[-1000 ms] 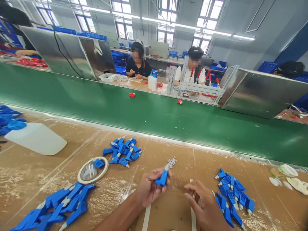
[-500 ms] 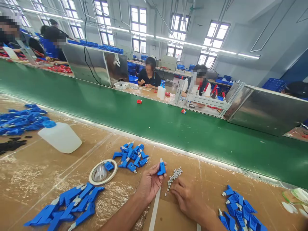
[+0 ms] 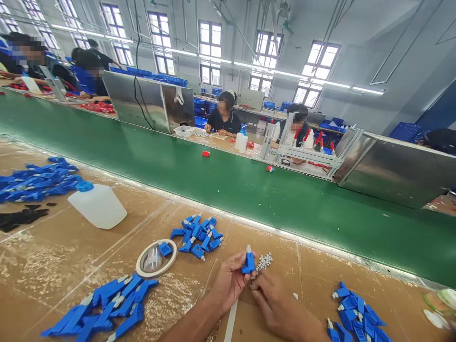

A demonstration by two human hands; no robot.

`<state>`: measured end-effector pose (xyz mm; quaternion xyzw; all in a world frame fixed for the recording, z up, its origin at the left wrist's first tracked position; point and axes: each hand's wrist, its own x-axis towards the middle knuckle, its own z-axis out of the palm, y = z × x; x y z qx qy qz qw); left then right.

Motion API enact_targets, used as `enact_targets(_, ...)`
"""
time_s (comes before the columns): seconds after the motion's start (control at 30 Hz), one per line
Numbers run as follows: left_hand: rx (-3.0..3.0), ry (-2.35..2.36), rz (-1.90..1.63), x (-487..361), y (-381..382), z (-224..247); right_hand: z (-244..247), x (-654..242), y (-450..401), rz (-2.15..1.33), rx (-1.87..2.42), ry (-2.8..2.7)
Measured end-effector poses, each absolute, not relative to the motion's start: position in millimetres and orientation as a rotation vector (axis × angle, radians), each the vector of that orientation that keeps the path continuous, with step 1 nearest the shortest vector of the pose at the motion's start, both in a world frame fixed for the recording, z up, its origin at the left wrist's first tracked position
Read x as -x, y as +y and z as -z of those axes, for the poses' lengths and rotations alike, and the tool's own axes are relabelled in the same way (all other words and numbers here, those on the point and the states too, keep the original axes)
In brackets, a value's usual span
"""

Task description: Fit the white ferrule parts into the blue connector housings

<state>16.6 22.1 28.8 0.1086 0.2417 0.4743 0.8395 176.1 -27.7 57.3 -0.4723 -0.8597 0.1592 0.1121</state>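
Observation:
My left hand (image 3: 228,280) is closed around a blue plastic piece (image 3: 248,264) with a pale grey tip pointing up. Close beside it, my right hand (image 3: 272,297) has thumb and fingers pressed together just below that piece; whatever they pinch is too small or hidden to name. A little heap of small grey plastic bits (image 3: 264,261) lies on the cardboard just beyond my right fingers, partly covered by them. More blue pieces with grey tips form a pile (image 3: 199,235) beyond my left hand and another pile (image 3: 358,311) off to the right.
Longer blue parts (image 3: 103,306) lie at the front left, near a tape roll (image 3: 174,259) with a clear cup inside. A white bottle (image 3: 99,206) stands tilted in view beside further blue parts (image 3: 35,180). The green conveyor belt (image 3: 160,156) carries red pieces; people sit across it.
My right hand has come up from the grey bits toward the blue piece, its fingers now close to my left hand. The view has shifted slightly.

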Motion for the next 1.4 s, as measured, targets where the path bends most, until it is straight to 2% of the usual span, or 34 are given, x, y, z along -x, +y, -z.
enact_targets(0.17, -0.406, 0.403, -0.845, -28.2, 3.0, -24.4, -53.8, -203.6, -51.2, -1.209, 1.421, -1.465)
enact_targets(0.33, -0.488, 0.396, -0.753, -38.0, -13.9, -19.0, -43.6, -210.3, -70.5, -1.295, 1.296, -1.087)
enact_targets(0.73, -0.579, 0.455, -0.62, -37.7, -23.9, -24.2, -42.2, -209.3, -79.8, -1.486, 1.168, -0.967)
enact_targets(1.4, -0.528, 0.503, -0.598, -34.0, -25.9, -16.5, -32.2, -217.0, -84.1, -1.433, 1.182, -0.948)
